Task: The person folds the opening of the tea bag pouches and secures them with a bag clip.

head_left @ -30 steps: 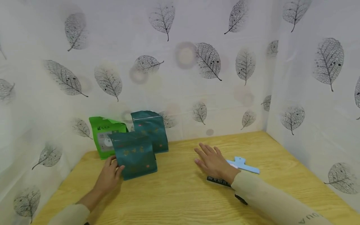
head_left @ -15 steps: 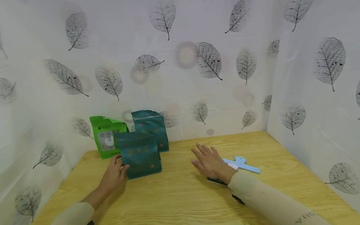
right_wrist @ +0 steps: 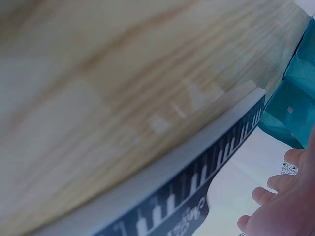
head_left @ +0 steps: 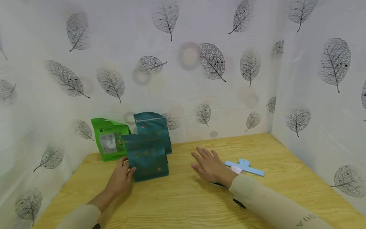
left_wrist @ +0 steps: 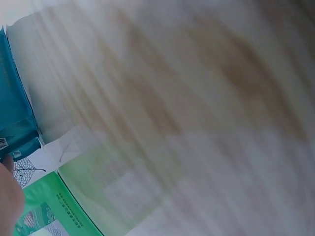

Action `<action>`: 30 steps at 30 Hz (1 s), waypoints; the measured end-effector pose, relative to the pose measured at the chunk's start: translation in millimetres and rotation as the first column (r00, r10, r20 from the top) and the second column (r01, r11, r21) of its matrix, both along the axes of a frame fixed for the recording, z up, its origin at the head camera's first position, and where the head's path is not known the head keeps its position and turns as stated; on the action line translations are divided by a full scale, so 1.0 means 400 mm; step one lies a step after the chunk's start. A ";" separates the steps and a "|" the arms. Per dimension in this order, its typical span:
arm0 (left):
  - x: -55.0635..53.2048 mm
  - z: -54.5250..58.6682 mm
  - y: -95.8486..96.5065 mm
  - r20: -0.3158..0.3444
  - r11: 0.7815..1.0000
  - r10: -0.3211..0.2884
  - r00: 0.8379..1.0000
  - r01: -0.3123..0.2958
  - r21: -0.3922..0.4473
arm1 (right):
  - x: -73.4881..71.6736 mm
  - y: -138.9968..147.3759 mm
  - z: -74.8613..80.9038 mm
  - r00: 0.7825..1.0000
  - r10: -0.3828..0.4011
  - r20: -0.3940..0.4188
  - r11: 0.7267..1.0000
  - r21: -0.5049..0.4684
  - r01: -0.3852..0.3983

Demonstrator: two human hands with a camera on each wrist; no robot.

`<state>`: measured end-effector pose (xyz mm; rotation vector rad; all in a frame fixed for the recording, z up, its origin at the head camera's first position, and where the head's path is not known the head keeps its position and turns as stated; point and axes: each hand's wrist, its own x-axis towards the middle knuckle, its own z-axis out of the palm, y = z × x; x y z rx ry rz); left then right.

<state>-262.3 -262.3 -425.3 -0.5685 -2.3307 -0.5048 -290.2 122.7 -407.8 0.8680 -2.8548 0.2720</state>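
A dark teal stand-up pouch (head_left: 147, 159) stands at the front of a small group on the table. My left hand (head_left: 121, 178) grips its left edge, thumb in front and fingers partly hidden behind. That pouch (left_wrist: 15, 93) also shows at the left edge of the left wrist view. To the right, my right hand (head_left: 211, 167) is spread palm down with straight fingers, holding nothing. Partly hidden under its wrist lies a flat strip with a piano-key pattern (right_wrist: 197, 177), clearer in the right wrist view. A light blue bar clip (head_left: 246, 167) lies just beyond that wrist.
A second teal pouch (head_left: 160, 130) and a bright green pouch (head_left: 110, 140) stand behind, near the back curtain. A small pale pink piece (head_left: 236, 169) is at the blue clip. The wooden table (head_left: 171, 203) meets leaf-print curtains (head_left: 183, 89) at the back and sides.
My left hand and the front teal pouch have shifted to the right, uncovering more of the green pouch. The right hand has drifted slightly left, showing more of the blue clip.
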 end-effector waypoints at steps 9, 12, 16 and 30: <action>-0.011 -0.001 0.022 -0.007 1.000 -0.008 1.000 0.008 -0.019 | 0.001 -0.013 0.002 1.000 0.017 -0.007 1.000 -0.003 -0.017; -0.014 -0.002 0.029 0.036 1.000 -0.004 0.999 0.004 -0.007 | 0.002 -0.017 0.002 1.000 0.026 -0.016 1.000 -0.007 -0.026; -0.015 -0.003 0.040 0.092 1.000 0.006 0.996 -0.006 -0.001 | 0.003 -0.021 0.000 0.999 0.038 -0.025 0.999 -0.006 -0.038; -0.030 -0.010 0.075 0.007 0.999 -0.033 0.999 0.033 -0.016 | 0.003 -0.031 -0.002 0.998 0.040 -0.041 0.999 0.006 -0.039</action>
